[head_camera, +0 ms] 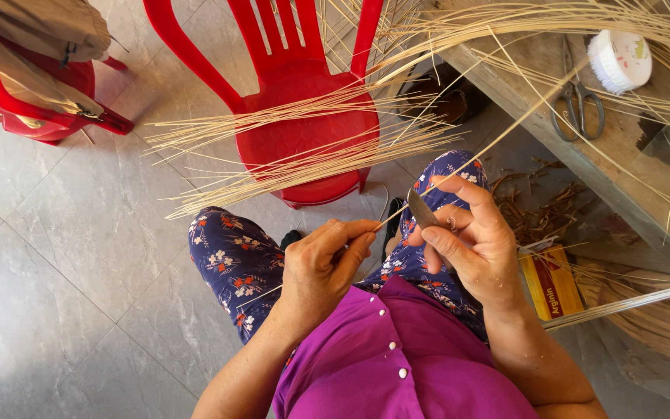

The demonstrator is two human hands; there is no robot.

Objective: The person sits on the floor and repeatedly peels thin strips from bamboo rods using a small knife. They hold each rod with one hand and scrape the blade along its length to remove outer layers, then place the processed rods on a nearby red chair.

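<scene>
Your right hand (474, 240) grips a small knife (423, 209) with a dull grey metal blade; your left hand (323, 264) pinches a thin, pale, matt cane strip (505, 132). Far from you, the red chair (304, 116) is glossy moulded plastic. At right, the worktop (630, 163) is rough, weathered wood carrying metal scissors (575, 105). The floor (79, 256) is smooth grey tile with a soft sheen.
</scene>
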